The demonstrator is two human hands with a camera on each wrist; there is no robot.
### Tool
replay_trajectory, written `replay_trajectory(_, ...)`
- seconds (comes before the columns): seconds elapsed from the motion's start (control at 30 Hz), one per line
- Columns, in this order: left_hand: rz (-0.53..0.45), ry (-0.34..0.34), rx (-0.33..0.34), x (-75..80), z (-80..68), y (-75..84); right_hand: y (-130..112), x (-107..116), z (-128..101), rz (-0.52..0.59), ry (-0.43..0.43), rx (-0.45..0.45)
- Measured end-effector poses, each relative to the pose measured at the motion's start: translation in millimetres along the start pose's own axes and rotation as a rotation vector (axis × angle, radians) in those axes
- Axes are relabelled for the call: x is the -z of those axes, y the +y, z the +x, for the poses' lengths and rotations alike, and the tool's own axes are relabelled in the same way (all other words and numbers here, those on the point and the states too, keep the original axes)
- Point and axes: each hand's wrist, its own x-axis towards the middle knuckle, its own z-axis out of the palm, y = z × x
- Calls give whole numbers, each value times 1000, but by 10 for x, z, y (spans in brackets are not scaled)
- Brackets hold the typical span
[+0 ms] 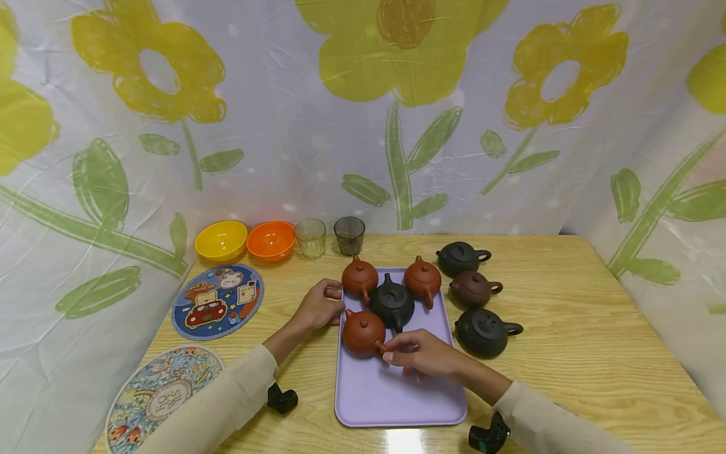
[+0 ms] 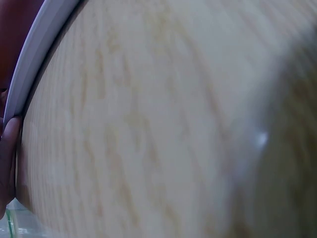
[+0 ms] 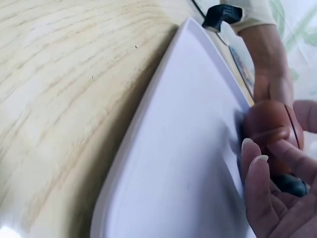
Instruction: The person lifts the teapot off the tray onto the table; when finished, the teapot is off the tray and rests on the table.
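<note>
A lilac tray [image 1: 397, 394] lies on the wooden table [image 1: 578, 328]. It carries three red-brown teapots and one black teapot [image 1: 391, 304]. My right hand [image 1: 384, 352] pinches the handle of the front red-brown teapot [image 1: 362, 331], which stands on the tray. The right wrist view shows that teapot [image 3: 267, 126] against my fingertips [image 3: 257, 183] above the tray [image 3: 183, 158]. My left hand [image 1: 326, 306] is curled against the tray's left rim; in the left wrist view one finger [image 2: 10, 148] touches the rim [image 2: 29, 74].
Two black teapots [image 1: 460, 257] [image 1: 484, 331] and a brown one [image 1: 473, 288] stand right of the tray. At the back are a yellow bowl [image 1: 221, 239], an orange bowl [image 1: 270, 239] and two glasses [image 1: 311, 238] [image 1: 348, 235]. Two round mats [image 1: 218, 301] [image 1: 164, 394] lie at the left.
</note>
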Motion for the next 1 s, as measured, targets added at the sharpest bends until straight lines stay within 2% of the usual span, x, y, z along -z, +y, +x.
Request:
replay_trajectory(0.43,12,8,-6,-6,9,0,-31,-167,99,12,109,-60)
replay_trajectory(1.0,25,17,-6,-14,12,-14,-78,-233,114,13,116,-48)
